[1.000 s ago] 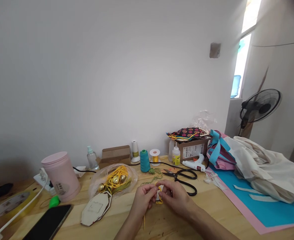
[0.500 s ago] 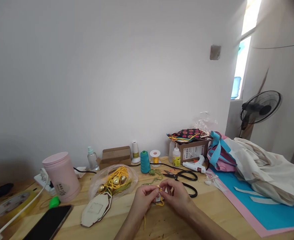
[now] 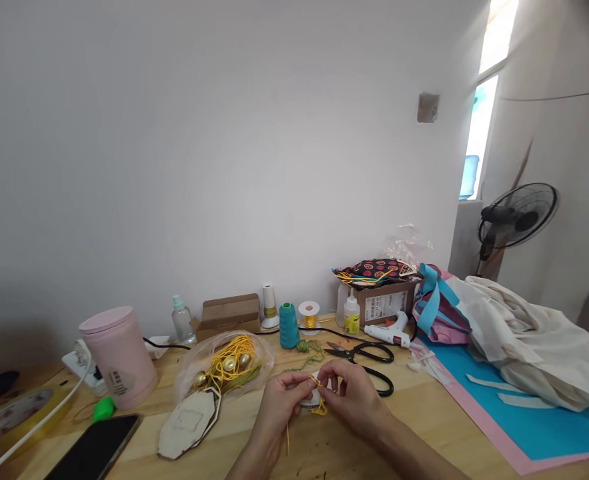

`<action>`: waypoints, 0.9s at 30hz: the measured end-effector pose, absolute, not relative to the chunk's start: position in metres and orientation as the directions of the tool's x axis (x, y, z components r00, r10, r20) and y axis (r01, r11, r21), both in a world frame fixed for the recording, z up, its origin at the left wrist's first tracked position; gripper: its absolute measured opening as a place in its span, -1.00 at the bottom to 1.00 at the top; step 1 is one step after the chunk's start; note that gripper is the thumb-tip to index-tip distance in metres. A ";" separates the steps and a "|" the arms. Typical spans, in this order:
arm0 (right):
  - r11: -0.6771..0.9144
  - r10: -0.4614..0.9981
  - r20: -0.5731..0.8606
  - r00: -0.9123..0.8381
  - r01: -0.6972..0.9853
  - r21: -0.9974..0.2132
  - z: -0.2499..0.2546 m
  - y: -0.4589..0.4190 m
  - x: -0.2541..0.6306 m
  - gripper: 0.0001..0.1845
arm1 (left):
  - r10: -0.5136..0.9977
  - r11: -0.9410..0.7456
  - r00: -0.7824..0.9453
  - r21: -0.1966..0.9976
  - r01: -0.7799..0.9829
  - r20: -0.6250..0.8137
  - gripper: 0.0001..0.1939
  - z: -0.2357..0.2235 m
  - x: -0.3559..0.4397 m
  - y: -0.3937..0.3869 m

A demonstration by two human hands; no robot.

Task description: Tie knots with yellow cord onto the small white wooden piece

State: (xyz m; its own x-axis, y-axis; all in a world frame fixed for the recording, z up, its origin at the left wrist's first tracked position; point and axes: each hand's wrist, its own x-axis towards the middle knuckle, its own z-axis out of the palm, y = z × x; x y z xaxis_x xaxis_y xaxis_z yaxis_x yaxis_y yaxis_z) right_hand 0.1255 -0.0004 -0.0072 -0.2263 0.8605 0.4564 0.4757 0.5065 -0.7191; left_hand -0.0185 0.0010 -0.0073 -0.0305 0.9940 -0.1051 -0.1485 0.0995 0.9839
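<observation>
Yellow cord (image 3: 319, 405) runs between my two hands at the front middle of the table. My left hand (image 3: 280, 403) pinches it between thumb and forefinger, and a loose end hangs below that palm. Close on the right, my right hand (image 3: 352, 395) pinches the same cord with its fingertips. Under the fingers lies a small white piece (image 3: 310, 400), partly hidden, its kind unclear. Black-handled scissors (image 3: 374, 353) rest just beyond my right hand. Green thread (image 3: 310, 350) lies loose behind the hands.
Left of my hands are a plastic bag (image 3: 184, 373) with yellow cord and gold bells, a pale octagonal board (image 3: 187, 427), a phone (image 3: 94, 445) and a pink canister (image 3: 119, 360). Behind stand a teal thread cone (image 3: 289, 327), a glue bottle (image 3: 351, 317) and a glue gun (image 3: 389, 331).
My fingertips have drawn slightly apart, and more of the yellow cord and the white piece shows between them. The whole view has shifted a little.
</observation>
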 end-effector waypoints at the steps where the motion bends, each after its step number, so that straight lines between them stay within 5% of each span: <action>1: 0.502 0.863 0.453 -0.222 0.471 -0.725 -0.007 -0.001 0.125 -0.91 | 0.994 0.101 -0.033 0.983 -0.155 -0.107 -0.72 -0.008 -0.018 0.001; 8: 0.439 0.899 0.390 -0.201 0.380 -0.814 -0.007 0.000 0.123 -0.96 | 1.000 0.020 -0.006 0.967 -0.255 -0.023 -0.79 -0.007 -0.016 0.001; 20: 0.442 0.897 0.388 -0.214 0.372 -0.817 -0.009 0.002 0.125 -0.94 | 0.987 -0.160 0.011 0.986 -0.052 0.161 -0.55 0.006 -0.017 -0.009; 27: 0.643 0.766 0.563 -0.311 0.397 -0.655 -0.004 0.000 0.127 -0.83 | 0.991 -0.127 0.025 0.988 -0.087 0.130 -0.58 -0.002 -0.017 -0.004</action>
State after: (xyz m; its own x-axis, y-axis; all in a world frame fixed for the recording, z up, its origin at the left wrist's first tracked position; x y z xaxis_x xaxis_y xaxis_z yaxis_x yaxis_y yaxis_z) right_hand 0.1271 0.0001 -0.0044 -0.3109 0.7660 0.5627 0.3968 0.6426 -0.6555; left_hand -0.0167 -0.0042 -0.0017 0.0246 0.9912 0.1300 -0.0866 -0.1275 0.9881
